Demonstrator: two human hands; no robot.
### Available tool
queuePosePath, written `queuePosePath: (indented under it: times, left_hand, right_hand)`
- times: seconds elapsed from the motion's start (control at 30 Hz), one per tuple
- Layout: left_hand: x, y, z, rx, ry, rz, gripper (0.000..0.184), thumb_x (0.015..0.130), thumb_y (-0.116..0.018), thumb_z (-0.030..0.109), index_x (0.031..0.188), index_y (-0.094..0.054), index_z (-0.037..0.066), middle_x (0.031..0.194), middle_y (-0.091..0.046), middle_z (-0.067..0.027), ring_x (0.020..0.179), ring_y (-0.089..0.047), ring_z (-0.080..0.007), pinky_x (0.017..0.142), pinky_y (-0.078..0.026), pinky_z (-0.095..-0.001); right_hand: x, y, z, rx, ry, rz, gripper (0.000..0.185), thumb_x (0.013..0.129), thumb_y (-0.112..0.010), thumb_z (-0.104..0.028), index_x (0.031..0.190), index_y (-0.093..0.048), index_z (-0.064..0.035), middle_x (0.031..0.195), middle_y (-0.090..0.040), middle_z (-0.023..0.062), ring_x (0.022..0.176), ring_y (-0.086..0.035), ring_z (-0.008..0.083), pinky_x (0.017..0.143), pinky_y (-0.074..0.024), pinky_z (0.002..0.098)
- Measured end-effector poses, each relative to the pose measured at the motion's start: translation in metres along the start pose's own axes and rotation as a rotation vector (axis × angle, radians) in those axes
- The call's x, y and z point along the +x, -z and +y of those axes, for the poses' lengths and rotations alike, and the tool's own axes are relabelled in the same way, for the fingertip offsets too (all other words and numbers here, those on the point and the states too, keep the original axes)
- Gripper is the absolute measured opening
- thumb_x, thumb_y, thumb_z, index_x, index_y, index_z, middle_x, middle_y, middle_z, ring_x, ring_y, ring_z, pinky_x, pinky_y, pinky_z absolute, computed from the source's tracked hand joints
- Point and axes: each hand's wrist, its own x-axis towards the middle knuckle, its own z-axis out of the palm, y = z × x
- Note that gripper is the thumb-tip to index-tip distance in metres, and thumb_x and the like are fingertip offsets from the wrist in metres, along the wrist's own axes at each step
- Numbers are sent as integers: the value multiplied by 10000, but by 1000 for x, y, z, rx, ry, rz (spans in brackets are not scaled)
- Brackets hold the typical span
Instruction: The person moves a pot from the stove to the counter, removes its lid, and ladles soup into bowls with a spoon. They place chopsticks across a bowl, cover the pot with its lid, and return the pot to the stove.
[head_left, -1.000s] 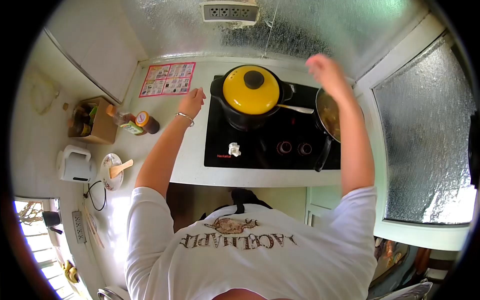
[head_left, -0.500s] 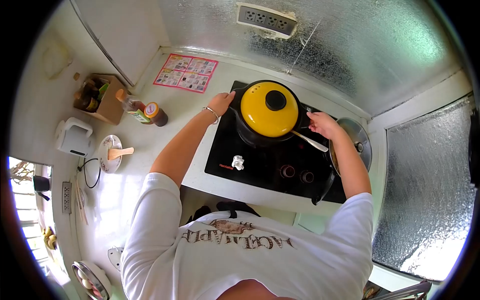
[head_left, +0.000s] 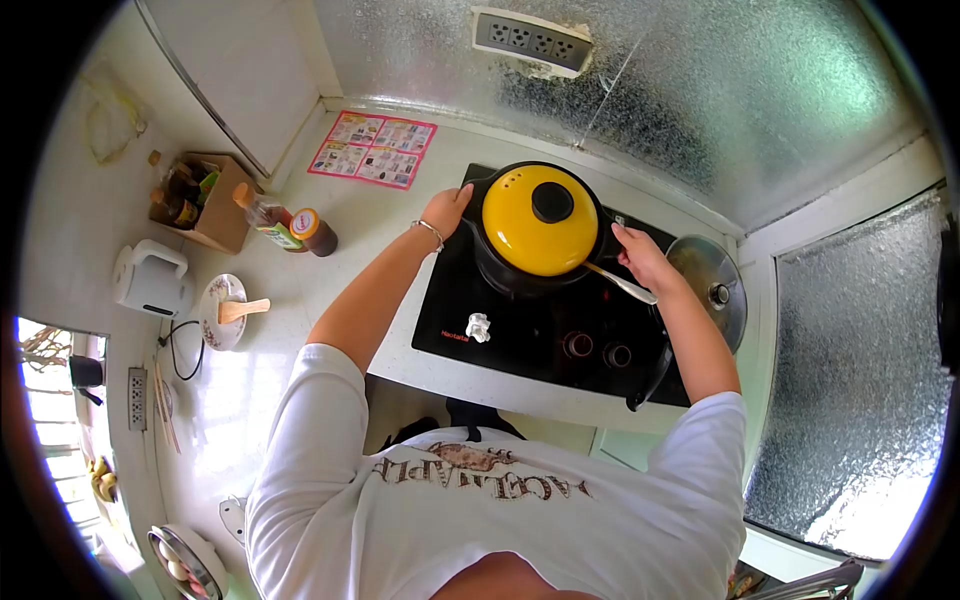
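Note:
A black pot (head_left: 508,277) with a glossy yellow lid (head_left: 540,240) is on the black cooktop (head_left: 520,335). The lid has a round black knob. From under its right edge a metal utensil handle (head_left: 622,284) sticks out, its other end hidden. My left hand (head_left: 447,211) is closed on the pot's left handle, with a bracelet at the wrist. On the opposite side, my right hand (head_left: 643,255) is closed at the right handle, fingers partly hidden. A crumpled white wad (head_left: 478,327) lies near the cooktop's front left.
Right of the cooktop rests a glass lid (head_left: 718,290), beside a partly covered dark pan handle (head_left: 650,382). On the left counter are a sauce bottle (head_left: 268,217), a jar (head_left: 314,232), a plate (head_left: 217,330) with a wooden spatula (head_left: 244,309), and a cardboard box (head_left: 222,215).
Both hands stay at the pot's handles, and the pot keeps its place on the cooktop. The whole view has shifted very slightly.

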Motion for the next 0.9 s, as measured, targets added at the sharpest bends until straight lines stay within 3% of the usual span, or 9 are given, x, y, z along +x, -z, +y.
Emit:
queuePosePath:
  times: [0.4,0.57,0.67,0.7,0.73,0.77,0.8,0.83,0.9]
  left_hand:
    - [-24,7,18,-108,31,160,510,887,-370,424,844,-595,-32,860,-581,-252,848,-545,-392,749,-416,-421]
    - [-67,58,50,-244,70,261,487,874,-409,411,793,-578,-39,768,-563,-252,760,-537,-396,676,-412,-409]
    - [-107,101,64,-222,-18,473,465,863,-438,393,753,-564,-41,723,-554,-248,697,-530,-394,637,-405,-413]
    - [-126,119,72,-213,6,497,465,859,-445,391,733,-561,-42,716,-553,-249,696,-531,-398,633,-403,-421]
    - [-145,135,74,-225,30,525,466,858,-446,392,724,-563,-39,716,-554,-249,702,-532,-402,635,-404,-425]
    - [-170,146,70,-226,53,555,468,856,-448,393,715,-566,-37,717,-556,-249,708,-533,-405,637,-406,-430]
    - [-190,159,67,-193,89,599,470,858,-442,394,713,-568,-35,716,-557,-247,710,-534,-406,644,-410,-431]
    - [-214,173,62,-151,127,651,472,860,-437,394,711,-570,-33,715,-559,-245,713,-535,-406,651,-414,-432]
    - [-268,197,63,-152,222,753,475,864,-420,392,714,-572,-32,732,-569,-239,727,-537,-402,675,-419,-432]
  right_hand:
    - [1,3,-17,60,38,10,317,864,-528,-362,863,-574,-48,602,-433,-28,488,-353,75,452,-305,198]
    - [-16,-8,-72,-15,158,-89,340,845,-556,-366,960,-596,-49,650,-496,-48,510,-331,48,471,-283,191]
    - [-43,-47,-121,-94,231,-57,350,837,-571,-355,1008,-591,-51,700,-515,-63,527,-332,28,485,-282,179]
    - [-45,-52,-135,-92,255,-231,329,841,-569,-340,1010,-591,-57,705,-504,-69,520,-326,23,471,-265,169]
    - [-61,-77,-152,-120,292,-149,311,847,-565,-327,1001,-590,-57,692,-494,-72,504,-317,12,446,-237,157]
    - [-73,-93,-153,-123,331,-274,317,849,-562,-326,1005,-586,-50,679,-480,-73,501,-312,10,444,-238,159]
    - [-84,-115,-167,-161,319,-313,331,853,-557,-325,1026,-578,-44,718,-509,-58,530,-342,19,466,-264,174]
    - [-93,-137,-174,-193,336,-344,357,860,-546,-324,1051,-562,-23,824,-572,-12,634,-472,50,555,-367,194]
    - [-93,-175,-189,-205,379,-607,386,874,-522,-321,1057,-542,19,973,-602,50,885,-571,134,787,-433,263]
